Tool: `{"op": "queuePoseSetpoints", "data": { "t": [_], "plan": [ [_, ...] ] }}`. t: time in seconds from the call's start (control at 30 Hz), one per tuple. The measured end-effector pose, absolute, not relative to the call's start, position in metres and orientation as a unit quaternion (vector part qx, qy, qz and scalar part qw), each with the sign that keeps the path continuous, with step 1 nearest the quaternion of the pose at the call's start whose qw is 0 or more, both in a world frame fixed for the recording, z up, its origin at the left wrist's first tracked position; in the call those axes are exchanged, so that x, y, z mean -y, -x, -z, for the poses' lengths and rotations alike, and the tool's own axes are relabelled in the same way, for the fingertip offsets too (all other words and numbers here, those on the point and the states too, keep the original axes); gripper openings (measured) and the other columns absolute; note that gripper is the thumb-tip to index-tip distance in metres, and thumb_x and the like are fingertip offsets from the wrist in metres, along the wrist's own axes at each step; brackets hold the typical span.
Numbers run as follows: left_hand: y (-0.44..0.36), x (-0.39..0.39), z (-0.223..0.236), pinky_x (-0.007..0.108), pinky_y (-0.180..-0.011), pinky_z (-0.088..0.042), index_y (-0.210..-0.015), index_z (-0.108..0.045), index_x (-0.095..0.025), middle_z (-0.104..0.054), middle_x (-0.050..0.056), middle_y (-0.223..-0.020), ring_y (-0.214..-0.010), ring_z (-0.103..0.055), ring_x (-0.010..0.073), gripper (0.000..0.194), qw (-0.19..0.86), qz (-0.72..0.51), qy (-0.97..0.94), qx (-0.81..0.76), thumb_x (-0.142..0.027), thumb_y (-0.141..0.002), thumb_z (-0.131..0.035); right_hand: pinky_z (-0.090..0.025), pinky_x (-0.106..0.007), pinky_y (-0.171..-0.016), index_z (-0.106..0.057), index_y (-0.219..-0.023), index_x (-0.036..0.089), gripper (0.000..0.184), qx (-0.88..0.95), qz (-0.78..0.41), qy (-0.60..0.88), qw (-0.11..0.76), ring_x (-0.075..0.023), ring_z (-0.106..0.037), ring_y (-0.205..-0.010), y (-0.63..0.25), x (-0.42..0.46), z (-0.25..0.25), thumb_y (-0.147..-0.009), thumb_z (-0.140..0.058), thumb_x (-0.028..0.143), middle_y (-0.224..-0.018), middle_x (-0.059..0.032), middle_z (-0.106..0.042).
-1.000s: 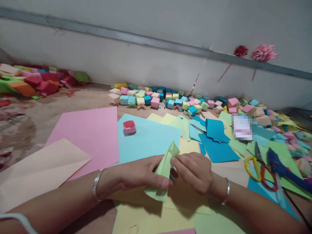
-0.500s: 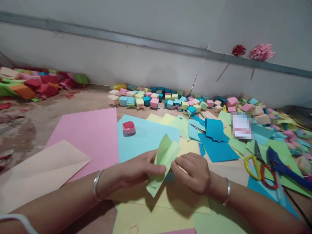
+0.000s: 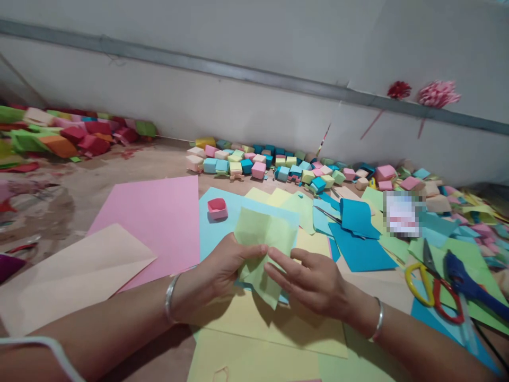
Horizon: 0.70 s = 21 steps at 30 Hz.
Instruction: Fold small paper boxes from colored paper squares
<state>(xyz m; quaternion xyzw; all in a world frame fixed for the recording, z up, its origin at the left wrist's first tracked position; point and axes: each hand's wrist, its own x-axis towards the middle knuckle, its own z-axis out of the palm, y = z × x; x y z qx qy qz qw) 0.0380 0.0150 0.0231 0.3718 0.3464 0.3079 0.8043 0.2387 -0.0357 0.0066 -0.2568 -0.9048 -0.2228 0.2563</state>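
Green paper (image 3: 260, 228): centre frame, between hands, touching both; neither nearer.
Long axis: steep, upper left to lower right.
Left hand (image 3: 222, 268): pinching left side, thumb on top.
Right hand (image 3: 318, 278): fingertips on paper; can't tell if gripping.

A pale green paper sheet (image 3: 258, 229), creased and spread, is held tilted, off centre toward six o'clock. Its lower part seems folded, though partly hidden.

Bare hands (image 3: 318, 282), two silver bangles (image 3: 168, 301)
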Motion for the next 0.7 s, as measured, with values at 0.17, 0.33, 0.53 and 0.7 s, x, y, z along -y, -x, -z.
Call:
{"op": "queuePoseSetpoints", "data": {
  "t": [0.17,0.33,0.53,0.7],
  "plan": [
    [-0.037,-0.019,-0.020,0.035,-0.065,-0.057,-0.097,-0.069,-0.011,-0.073,0.009,-0.081,-0.064,-0.066,0.0195,0.032,0.819,-0.327,-0.285,-0.376,-0.015,-0.067,-0.079,-0.054,-0.029,-0.054,-0.066,-0.105,0.010,0.021,0.892,0.199,0.269,0.303,-0.0159,-0.064,-0.076,-0.245,0.033,-0.003,-0.086,-0.057,0.006,-0.122,-0.0165,-0.066],
    [-0.034,-0.024,-0.020,0.030,-0.059,-0.055,-0.104,-0.068,-0.008,-0.075,0.012,-0.087,-0.060,-0.067,0.0180,0.037,0.811,-0.328,-0.292,-0.388,-0.014,-0.069,-0.078,-0.060,-0.031,-0.069,-0.063,-0.109,0.008,0.023,0.895,0.146,0.237,0.349,-0.0196,-0.068,-0.095,-0.251,0.027,-0.007,-0.088,-0.054,0.004,-0.111,-0.0169,-0.071],
    [-0.035,-0.022,-0.025,0.033,-0.070,-0.056,-0.115,-0.065,-0.012,-0.074,0.011,-0.097,-0.075,-0.070,0.0214,0.047,0.817,-0.330,-0.299,-0.366,-0.009,-0.069,-0.075,-0.059,-0.029,-0.080,-0.062,-0.096,0.015,0.020,0.841,-0.009,0.308,0.444,-0.0158,-0.068,-0.101,-0.251,0.015,-0.002,-0.092,-0.045,0.006,-0.107,-0.0144,-0.072],
    [-0.033,-0.022,-0.026,0.031,-0.065,-0.054,-0.114,-0.066,-0.009,-0.074,0.012,-0.095,-0.067,-0.068,0.0192,0.048,0.785,-0.323,-0.357,-0.389,-0.010,-0.066,-0.077,-0.057,-0.032,-0.081,-0.065,-0.102,0.017,0.021,0.838,-0.053,0.324,0.435,-0.0155,-0.068,-0.095,-0.252,0.011,0.001,-0.091,-0.049,0.009,-0.102,-0.0110,-0.073]
  ]
}}
